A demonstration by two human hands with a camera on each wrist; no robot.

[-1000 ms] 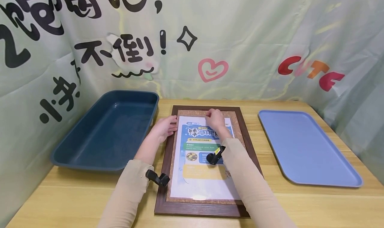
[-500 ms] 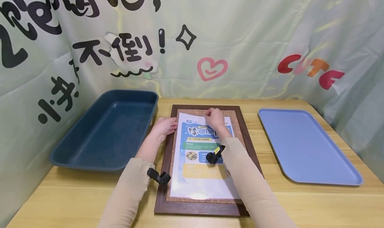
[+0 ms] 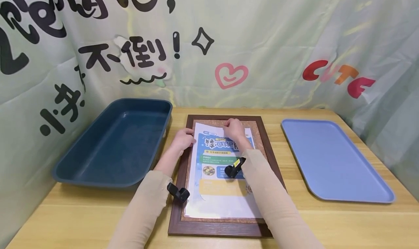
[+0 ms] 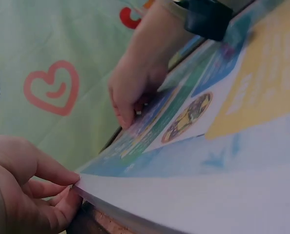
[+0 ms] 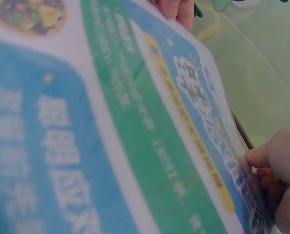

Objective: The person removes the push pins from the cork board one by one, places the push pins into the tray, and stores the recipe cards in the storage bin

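Observation:
A printed poster (image 3: 226, 206) in blue, green and yellow lies over a brown cork board (image 3: 258, 132) with a dark wooden frame (image 3: 216, 228). My left hand (image 3: 183, 139) pinches the poster's left edge near the upper corner, thumb and finger meeting on it in the left wrist view. That corner stands a little raised off the cork. At the middle of the top edge, my right hand (image 3: 234, 129) grips the poster with curled fingers; the right wrist view shows its thumb and fingers at the edge. The right forearm covers the poster's lower right part.
A deep dark-blue tub (image 3: 114, 147) stands left of the frame. To the right lies a flat light-blue tray (image 3: 337, 161) on the wooden table (image 3: 360, 223). Behind hangs a pale green curtain (image 3: 268, 41) with printed lettering and a heart.
My left hand has shifted slightly down and right, from the frame's edge onto the poster's edge. The poster's upper left corner has risen. My right hand has stayed in place.

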